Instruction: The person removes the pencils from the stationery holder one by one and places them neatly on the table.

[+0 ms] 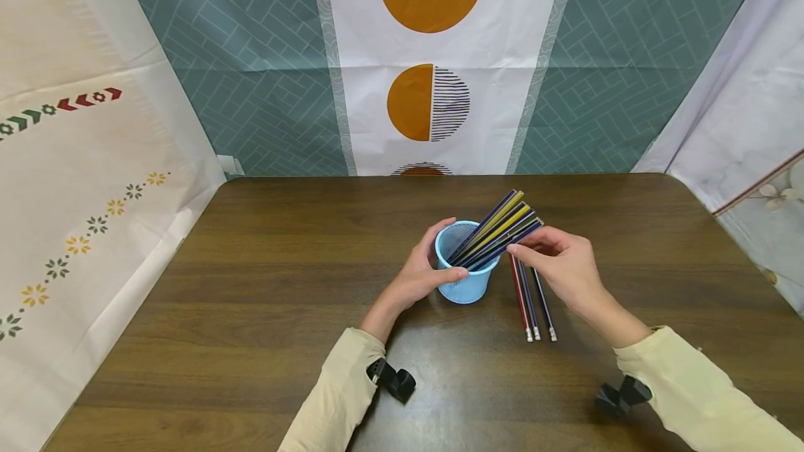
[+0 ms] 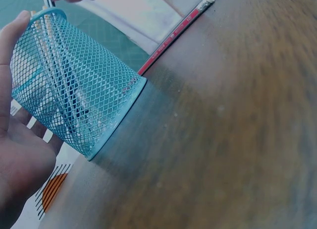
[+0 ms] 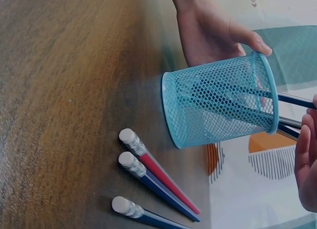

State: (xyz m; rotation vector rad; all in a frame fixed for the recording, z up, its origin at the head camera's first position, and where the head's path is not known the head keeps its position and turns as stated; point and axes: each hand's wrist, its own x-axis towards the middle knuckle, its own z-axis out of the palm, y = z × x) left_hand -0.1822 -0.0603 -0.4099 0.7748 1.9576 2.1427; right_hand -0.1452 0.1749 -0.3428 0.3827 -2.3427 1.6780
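A light blue mesh pencil cup stands on the table, and my left hand grips it from the left, thumb near the rim. Several striped pencils lean out of the cup toward the right. At the rim's right side my right hand pinches a dark blue pencil whose lower end is inside the cup. Beside the cup, below the right hand, lie a red pencil and two dark blue pencils, with white erasers toward me.
The brown wooden table extends around the cup on all sides. A patterned cloth hangs behind its far edge. Pale cloths hang at the left and right. Each sleeve carries a small black wrist camera.
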